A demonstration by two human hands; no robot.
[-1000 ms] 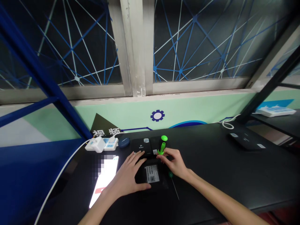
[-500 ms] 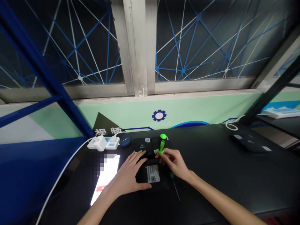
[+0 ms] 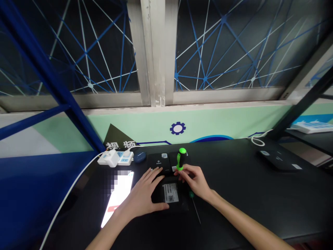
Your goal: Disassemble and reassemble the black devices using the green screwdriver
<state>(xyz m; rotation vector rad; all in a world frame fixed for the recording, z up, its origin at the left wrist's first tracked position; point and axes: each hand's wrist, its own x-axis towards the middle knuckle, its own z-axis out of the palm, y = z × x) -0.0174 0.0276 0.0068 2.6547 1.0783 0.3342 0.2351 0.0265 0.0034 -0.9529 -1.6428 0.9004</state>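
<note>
A black electronic device (image 3: 173,205) with a white barcode label (image 3: 171,193) lies under my hands. My left hand (image 3: 142,196) rests flat on its left side, fingers spread. Just behind it is a second black flat unit (image 3: 158,163) with a small white logo. My right hand (image 3: 194,181) pinches the base of an upright screwdriver with a bright green handle (image 3: 181,159) between fingertips and thumb. The screwdriver's tip is hidden behind my fingers. A thin screwdriver with a green end (image 3: 195,206) lies on the table beside my right wrist.
A black tabletop (image 3: 234,194) runs under everything. On it are a lit phone (image 3: 118,198), a white power strip (image 3: 116,158) with plugs, a round blue case (image 3: 139,157), and a black device (image 3: 278,159) at right. A white cable (image 3: 69,198) trails off the left edge.
The whole scene has drifted slightly in the picture as my head moved. My hands and the green screwdriver have stayed almost the same relative to the device.
</note>
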